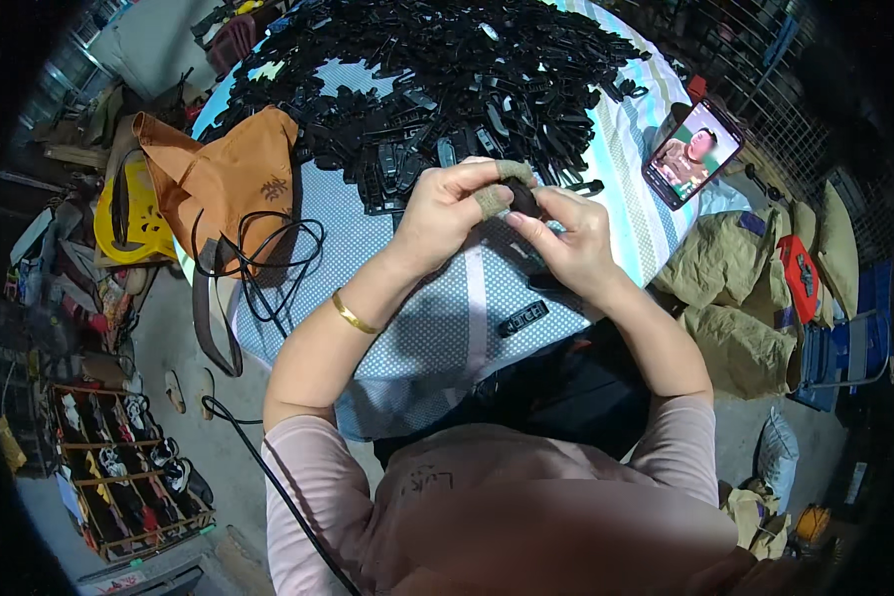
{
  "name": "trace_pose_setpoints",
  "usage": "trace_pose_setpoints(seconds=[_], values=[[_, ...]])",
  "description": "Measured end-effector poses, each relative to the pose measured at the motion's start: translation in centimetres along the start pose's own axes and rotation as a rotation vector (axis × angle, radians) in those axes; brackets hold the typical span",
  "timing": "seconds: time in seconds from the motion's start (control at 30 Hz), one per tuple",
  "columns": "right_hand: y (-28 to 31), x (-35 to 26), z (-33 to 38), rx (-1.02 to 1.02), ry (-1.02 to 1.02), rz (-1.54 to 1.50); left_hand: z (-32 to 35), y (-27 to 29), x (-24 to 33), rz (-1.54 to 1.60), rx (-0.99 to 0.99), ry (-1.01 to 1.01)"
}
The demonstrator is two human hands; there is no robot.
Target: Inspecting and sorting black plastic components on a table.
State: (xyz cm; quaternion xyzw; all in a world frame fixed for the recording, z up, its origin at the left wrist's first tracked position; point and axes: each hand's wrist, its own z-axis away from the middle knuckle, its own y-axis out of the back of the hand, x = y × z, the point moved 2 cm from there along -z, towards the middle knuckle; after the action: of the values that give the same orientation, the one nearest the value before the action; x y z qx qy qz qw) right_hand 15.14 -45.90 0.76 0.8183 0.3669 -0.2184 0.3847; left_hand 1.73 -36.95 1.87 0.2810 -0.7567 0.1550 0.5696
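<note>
My left hand (454, 204) and my right hand (571, 238) meet above the table, both pinching one small black plastic part (523, 202). Tan tape wraps the thumb and forefinger of my left hand. A gold bangle (352, 315) sits on my left wrist. A big heap of black plastic parts (447, 79) covers the far half of the round table (437, 318), just beyond my hands. One finished black piece (522, 318) lies on the blue dotted cloth below my right hand.
An orange-brown bag (223, 174) with a black cable (268, 258) lies at the table's left. A phone (692, 152) with a lit screen leans at the right. Stuffed sacks (725, 288) stand right of the table, a shoe rack (119, 467) on the floor at left.
</note>
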Motion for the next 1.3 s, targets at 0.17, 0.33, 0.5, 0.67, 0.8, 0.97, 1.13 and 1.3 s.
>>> trace_pose_setpoints(seconds=[0.17,0.33,0.5,0.67,0.8,0.97,1.13,1.3], values=[[-0.3,0.4,0.7,0.110,0.158,0.110,0.0,-0.3,-0.4,-0.026,-0.021,-0.024],[-0.3,0.8,1.2,0.064,0.060,0.052,-0.1,-0.4,-0.3,-0.076,-0.054,-0.053],[-1.2,0.9,1.0,0.019,-0.277,-0.383,0.0,-1.3,-0.3,0.088,-0.008,-0.085],[-1.0,0.7,0.7,-0.047,-0.281,-0.521,0.9,-1.6,-0.1,-0.027,0.058,-0.191],[-0.3,-0.2,0.2,-0.059,-0.144,-0.947,1.6,-2.9,1.7,-0.009,0.021,-0.192],[-1.4,-3.7,1.4,0.000,-0.149,-0.931,2.5,-4.8,1.6,0.056,-0.045,-0.093],[-1.4,-5.6,3.0,0.130,-0.121,-0.979,3.6,-5.7,3.4,-0.113,-0.074,-0.145],[-2.1,-5.4,2.5,0.186,-0.192,-1.039,3.2,-5.6,2.6,0.118,-0.015,-0.044]])
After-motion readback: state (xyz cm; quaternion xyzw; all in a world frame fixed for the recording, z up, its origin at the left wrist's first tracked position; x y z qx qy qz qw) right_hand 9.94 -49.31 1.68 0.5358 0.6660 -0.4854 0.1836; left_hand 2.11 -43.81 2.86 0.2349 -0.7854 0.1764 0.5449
